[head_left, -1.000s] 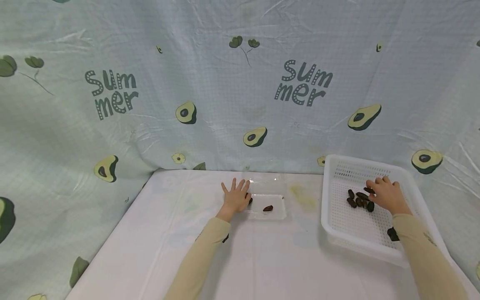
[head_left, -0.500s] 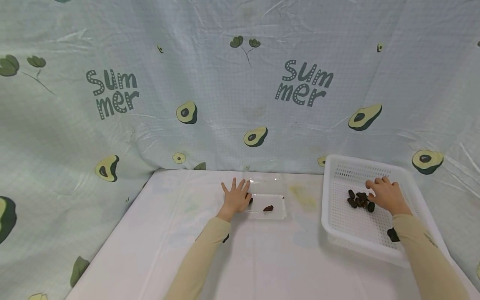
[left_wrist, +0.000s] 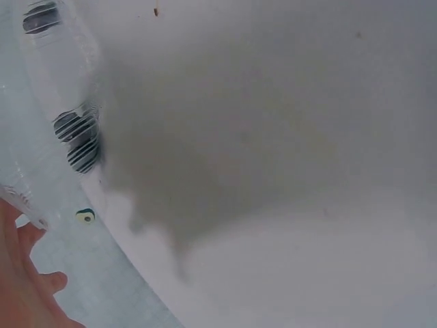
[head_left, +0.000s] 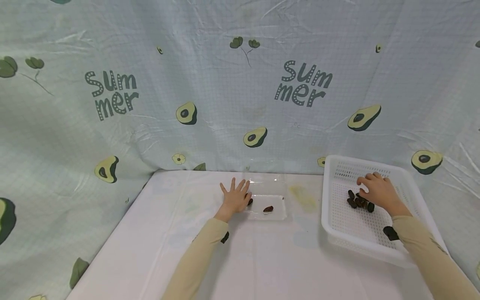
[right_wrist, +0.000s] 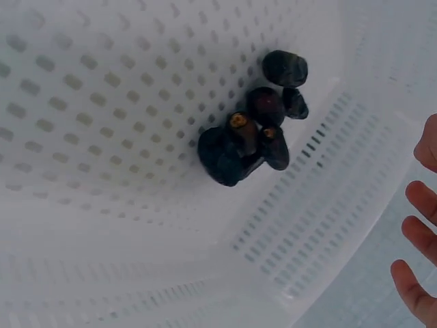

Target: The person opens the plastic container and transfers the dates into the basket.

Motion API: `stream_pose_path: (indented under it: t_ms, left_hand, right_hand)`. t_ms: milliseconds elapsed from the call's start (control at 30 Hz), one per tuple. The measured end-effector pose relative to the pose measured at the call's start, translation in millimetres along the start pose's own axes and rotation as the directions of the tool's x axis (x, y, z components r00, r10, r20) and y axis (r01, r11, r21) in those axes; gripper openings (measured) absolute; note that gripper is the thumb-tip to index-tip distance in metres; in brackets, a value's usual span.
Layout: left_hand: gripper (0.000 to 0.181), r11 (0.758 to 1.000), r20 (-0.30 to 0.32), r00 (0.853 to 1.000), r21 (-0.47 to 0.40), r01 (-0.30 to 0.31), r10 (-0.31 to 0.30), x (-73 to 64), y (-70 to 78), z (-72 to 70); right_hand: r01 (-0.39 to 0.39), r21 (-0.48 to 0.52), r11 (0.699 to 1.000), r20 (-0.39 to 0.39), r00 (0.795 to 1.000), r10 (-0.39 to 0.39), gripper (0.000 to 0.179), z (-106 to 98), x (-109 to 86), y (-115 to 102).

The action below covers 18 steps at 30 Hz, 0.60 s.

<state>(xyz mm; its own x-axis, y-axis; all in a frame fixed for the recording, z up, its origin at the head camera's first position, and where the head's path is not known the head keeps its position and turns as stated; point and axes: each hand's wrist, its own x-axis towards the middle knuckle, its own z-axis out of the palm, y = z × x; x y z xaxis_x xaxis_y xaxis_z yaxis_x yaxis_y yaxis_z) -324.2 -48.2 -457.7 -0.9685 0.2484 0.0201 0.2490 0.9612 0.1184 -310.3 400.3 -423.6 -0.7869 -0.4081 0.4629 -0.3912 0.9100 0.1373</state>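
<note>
My left hand point(head_left: 235, 200), fingers spread, rests at the left side of a clear plastic box point(head_left: 278, 216) with its lid raised. One date point(head_left: 268, 208) lies in the box, and another point(head_left: 250, 201) is partly covered by that hand. Through the plastic, the left wrist view shows several dates point(left_wrist: 41, 18). Over the white basket point(head_left: 330, 225) hovers my right hand point(head_left: 380, 193), its fingers bent and apart with no date seen between them. Beneath and beside it lies a small heap of dates point(head_left: 352, 203), which the right wrist view shows close up as dark dates point(right_wrist: 266, 106).
The white-covered table point(head_left: 180, 233) runs up to a hanging avocado-print sheet point(head_left: 210, 83) at the back and sides. Perforated walls with a raised rim surround the basket. A yellowish stain point(head_left: 303, 197) marks the cloth between box and basket.
A date at my right fingertips one second ago has left them, and the heap's arrangement differs. That hand then moved left and slightly away from me. My left hand stays almost still.
</note>
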Motion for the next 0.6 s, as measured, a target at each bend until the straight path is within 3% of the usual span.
stream_pose_path:
  t_ms: [167, 333, 600]
  left_hand:
    - [0.052, 0.997, -0.005, 1.000, -0.078, -0.025, 0.024, 0.6, -5.4, -2.0]
    - [0.066, 0.989, -0.016, 0.996, -0.119, -0.092, 0.091, -1.1, -11.9, -9.9]
    - [0.095, 0.968, 0.054, 0.967, -0.060, -0.245, 0.248, -11.3, -16.9, -18.5]
  right_hand:
    - [0.017, 0.020, 1.000, -0.001, 1.000, -0.017, 0.014, -11, 9.3, -14]
    - [0.046, 0.043, 0.998, -0.006, 0.999, -0.045, 0.013, -22, 22.7, -36]
    - [0.102, 0.053, 0.993, -0.031, 0.994, -0.101, 0.016, -37, 45.7, -74]
